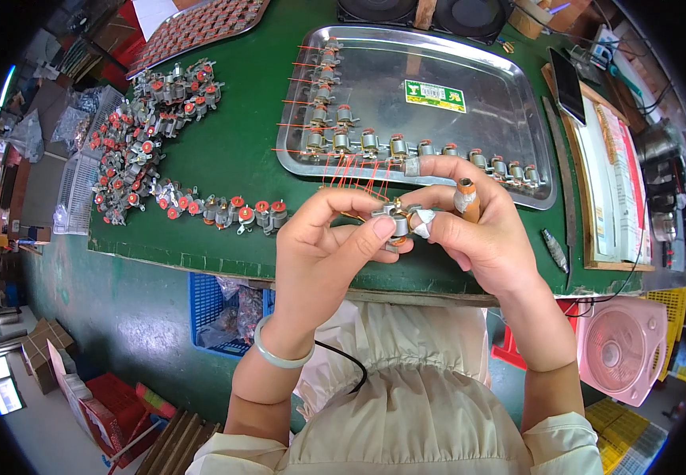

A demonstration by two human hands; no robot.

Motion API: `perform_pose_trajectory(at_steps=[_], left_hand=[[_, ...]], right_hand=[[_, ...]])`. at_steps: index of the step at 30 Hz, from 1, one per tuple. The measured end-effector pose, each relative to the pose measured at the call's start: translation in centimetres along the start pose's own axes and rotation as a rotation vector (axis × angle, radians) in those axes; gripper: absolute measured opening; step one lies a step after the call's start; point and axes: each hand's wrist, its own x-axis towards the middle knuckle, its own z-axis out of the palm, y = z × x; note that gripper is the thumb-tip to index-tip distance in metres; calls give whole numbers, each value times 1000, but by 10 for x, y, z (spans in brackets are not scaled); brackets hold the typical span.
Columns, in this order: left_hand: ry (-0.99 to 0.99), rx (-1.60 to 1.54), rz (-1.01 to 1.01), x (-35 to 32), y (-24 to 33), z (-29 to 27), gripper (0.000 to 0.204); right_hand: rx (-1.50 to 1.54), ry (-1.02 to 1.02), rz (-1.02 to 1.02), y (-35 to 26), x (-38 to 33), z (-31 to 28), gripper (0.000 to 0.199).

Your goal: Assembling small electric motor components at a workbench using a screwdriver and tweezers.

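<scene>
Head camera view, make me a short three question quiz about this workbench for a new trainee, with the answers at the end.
1. True or false: the left hand and right hand hold one small metal part together.
2. Where do the parts with orange wires lie in a row?
A. on the steel tray
B. in the blue crate
C. on the pink fan
3. Fill in: the loose pile of red-capped parts lies on the green ____.

Key: 1 true; 2 A; 3 mat.
</scene>
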Motion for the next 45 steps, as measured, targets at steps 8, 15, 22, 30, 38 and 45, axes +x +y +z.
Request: perform_pose_trajectory(at_steps=[8,15,22,30,38,45], left_hand=[[60,-12,30,4,-3,4,19],[25,-5,-14,4,-1,4,18],[27,4,1,5,-1,8,18],[31,0,-4,6,-2,9,18],[32,5,8,8,-3,10,19],[13,-20,-13,8,-3,9,18]], right_hand=[[78,102,-30,13,0,4,45],[29,116,-47,11,-3,1,45],[24,117,-31,6,-5,1,46],[13,115,-44,8,-4,0,48],[-12,138,-26,9,-4,-2,49],[-3,107,-55,10,-3,-8,49]])
